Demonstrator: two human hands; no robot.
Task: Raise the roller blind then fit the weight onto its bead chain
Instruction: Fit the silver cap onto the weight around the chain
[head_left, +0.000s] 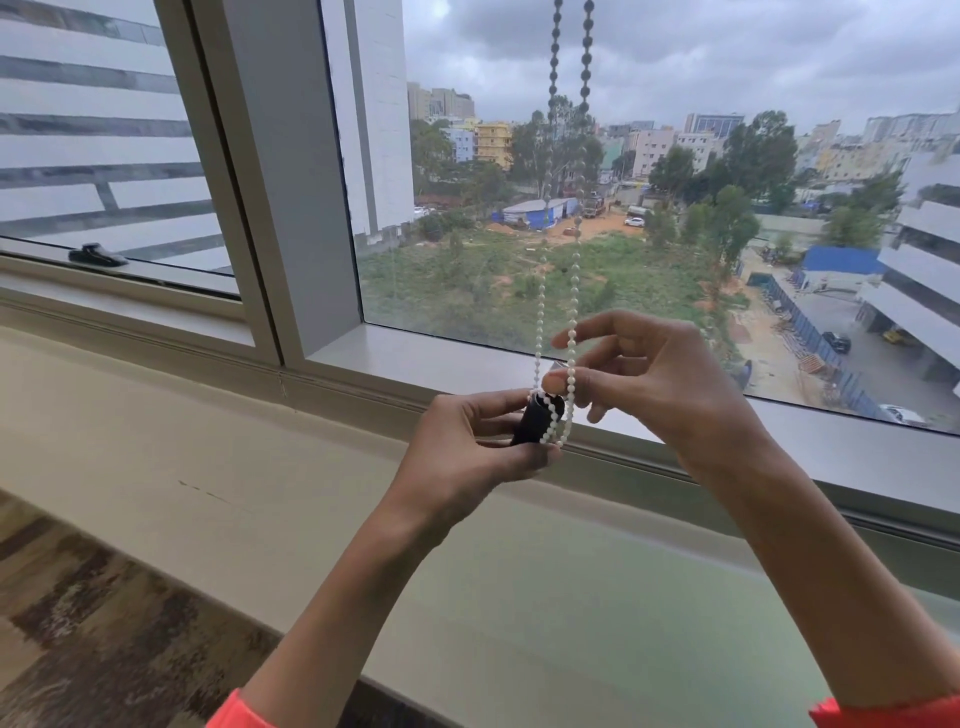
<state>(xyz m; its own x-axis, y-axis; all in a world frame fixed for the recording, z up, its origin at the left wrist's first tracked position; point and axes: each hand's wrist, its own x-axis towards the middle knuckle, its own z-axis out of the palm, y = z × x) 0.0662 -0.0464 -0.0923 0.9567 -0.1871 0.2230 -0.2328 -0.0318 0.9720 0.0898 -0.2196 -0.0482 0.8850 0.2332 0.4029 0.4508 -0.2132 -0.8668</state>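
Hanging down in front of the window pane (675, 234), the bead chain (574, 291) serves as the landmark here: two white strands drop from the top of the view, well to the right of the grey window frame (291, 208), and close into a loop just above the sill (208, 467). No blind fabric shows across the glass, so the raising looks done and the fitting is the step in hand. The left hand (467, 452) sits just below and left of the loop, its fingers curled around the weight (535, 421), a small dark cylinder whose upper end meets the bottom of the loop, with beads draped over it. The right hand (654, 384) is just right of the strands, thumb and forefinger pinching the right strand a little above the loop, the other fingers loosely spread. The chain should handle as light and wholly limp, its smooth beads apt to slide through a soft grip, so pinching between two beads near the loop bottom gives the surest hold. The weight looks rigid, small and probably smooth plastic; gripping its lower body keeps the top end free for the beads. Whether the loop is already seated inside it cannot be told
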